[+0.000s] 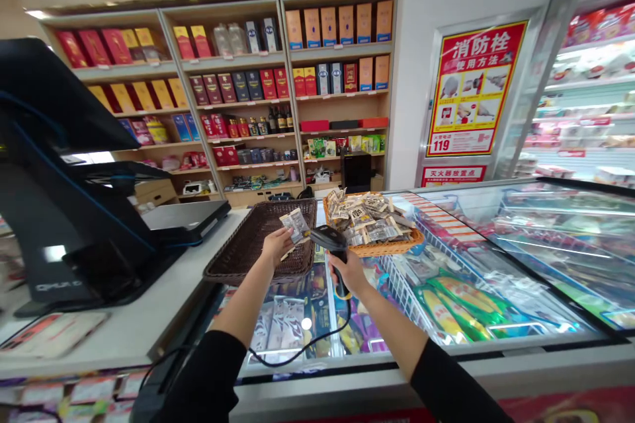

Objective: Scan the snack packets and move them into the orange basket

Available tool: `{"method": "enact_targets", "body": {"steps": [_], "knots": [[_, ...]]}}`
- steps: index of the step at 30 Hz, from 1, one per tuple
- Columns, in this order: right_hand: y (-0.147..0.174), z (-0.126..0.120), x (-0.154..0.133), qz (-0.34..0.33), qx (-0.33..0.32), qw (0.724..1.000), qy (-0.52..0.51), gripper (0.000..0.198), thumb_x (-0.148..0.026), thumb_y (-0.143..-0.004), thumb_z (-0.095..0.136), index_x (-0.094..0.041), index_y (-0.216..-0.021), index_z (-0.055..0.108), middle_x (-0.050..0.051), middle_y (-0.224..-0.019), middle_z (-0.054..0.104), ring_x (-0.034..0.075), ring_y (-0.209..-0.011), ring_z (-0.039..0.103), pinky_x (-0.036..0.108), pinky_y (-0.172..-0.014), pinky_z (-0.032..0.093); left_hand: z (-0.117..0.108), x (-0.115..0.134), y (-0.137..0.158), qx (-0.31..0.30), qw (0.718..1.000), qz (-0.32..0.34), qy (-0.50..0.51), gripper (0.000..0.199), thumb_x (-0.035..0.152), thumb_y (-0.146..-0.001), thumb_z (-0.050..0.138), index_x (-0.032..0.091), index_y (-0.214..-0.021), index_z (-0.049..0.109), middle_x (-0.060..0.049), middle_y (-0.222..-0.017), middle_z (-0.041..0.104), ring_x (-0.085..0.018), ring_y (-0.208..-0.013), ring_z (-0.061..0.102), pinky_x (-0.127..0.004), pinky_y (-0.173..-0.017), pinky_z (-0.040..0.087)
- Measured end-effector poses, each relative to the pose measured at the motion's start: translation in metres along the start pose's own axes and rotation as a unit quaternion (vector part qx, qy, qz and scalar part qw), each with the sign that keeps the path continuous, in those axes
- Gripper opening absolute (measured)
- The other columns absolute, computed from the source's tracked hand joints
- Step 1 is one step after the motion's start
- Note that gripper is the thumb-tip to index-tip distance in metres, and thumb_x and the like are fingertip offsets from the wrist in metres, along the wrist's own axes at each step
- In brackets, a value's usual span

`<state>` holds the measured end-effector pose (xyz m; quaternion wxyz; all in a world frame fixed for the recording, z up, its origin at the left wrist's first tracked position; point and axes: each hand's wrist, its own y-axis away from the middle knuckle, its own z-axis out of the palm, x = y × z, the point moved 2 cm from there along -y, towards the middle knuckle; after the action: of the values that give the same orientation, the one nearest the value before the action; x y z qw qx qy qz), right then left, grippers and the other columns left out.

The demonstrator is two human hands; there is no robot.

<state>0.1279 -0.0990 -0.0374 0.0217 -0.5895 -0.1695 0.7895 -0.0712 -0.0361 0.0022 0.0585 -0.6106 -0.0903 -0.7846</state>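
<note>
My left hand (278, 246) grips a small snack packet (296, 225) in a clear and beige wrapper, raised over the dark brown woven basket (233, 258). In my right hand (348, 272) is a black barcode scanner (330, 238), held by its handle. The scanner's head points left and lies close to the packet; whether they touch I cannot tell. A black cord (317, 342) hangs from the handle and runs left. Just beyond the scanner, an orange woven basket (391, 248) holds a heap of similar packets (364, 215).
Both baskets rest on a glass-topped freezer (446, 334) with packaged goods inside. At left, a black checkout terminal (59, 211) and a weighing platform (191, 218) stand on a white counter (129, 317). Shelves (248, 102) of boxed goods line the back wall.
</note>
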Motion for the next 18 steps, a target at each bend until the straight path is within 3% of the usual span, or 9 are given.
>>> {"method": "enact_targets", "body": {"steps": [5, 9, 14, 18], "knots": [[-0.005, 0.019, 0.007, 0.009, -0.002, 1.000, -0.004, 0.028, -0.043, -0.072, 0.064, -0.017, -0.079, 0.057, -0.007, -0.047, 0.049, 0.008, -0.031, 0.041, 0.020, -0.032, 0.034, 0.001, -0.004, -0.003, -0.051, 0.998, 0.021, 0.017, 0.029, 0.021, -0.066, 0.079, 0.012, -0.092, 0.068, -0.008, -0.081, 0.072, -0.016, -0.068, 0.069, -0.031, -0.070, 0.058], [-0.005, 0.022, 0.009, -0.013, 0.017, 1.000, -0.020, 0.030, -0.045, -0.072, 0.066, -0.016, -0.075, 0.058, -0.007, -0.046, 0.049, 0.007, -0.030, 0.041, 0.019, -0.032, 0.034, 0.002, -0.005, -0.005, -0.070, 0.993, 0.091, 0.002, 0.043, 0.022, -0.057, 0.082, 0.012, -0.097, 0.070, -0.011, -0.095, 0.073, -0.022, -0.085, 0.069, -0.036, -0.078, 0.057], [0.000, 0.018, 0.009, -0.018, 0.041, 0.999, -0.027, 0.030, -0.045, -0.072, 0.068, -0.016, -0.077, 0.059, -0.006, -0.047, 0.051, 0.008, -0.031, 0.043, 0.020, -0.032, 0.034, -0.003, -0.003, -0.011, 0.011, 0.975, 0.196, -0.109, 0.043, 0.027, -0.060, 0.078, 0.012, -0.101, 0.072, -0.009, -0.100, 0.073, -0.027, -0.100, 0.066, -0.039, -0.087, 0.053], [0.002, 0.018, 0.007, -0.026, 0.041, 0.999, -0.012, 0.026, -0.042, -0.075, 0.066, -0.017, -0.076, 0.059, -0.006, -0.046, 0.050, 0.009, -0.032, 0.042, 0.020, -0.033, 0.034, -0.003, -0.003, -0.012, 0.034, 0.958, 0.192, -0.212, 0.037, 0.024, -0.063, 0.075, 0.015, -0.099, 0.073, -0.008, -0.097, 0.074, -0.027, -0.100, 0.066, -0.039, -0.087, 0.053]]}}
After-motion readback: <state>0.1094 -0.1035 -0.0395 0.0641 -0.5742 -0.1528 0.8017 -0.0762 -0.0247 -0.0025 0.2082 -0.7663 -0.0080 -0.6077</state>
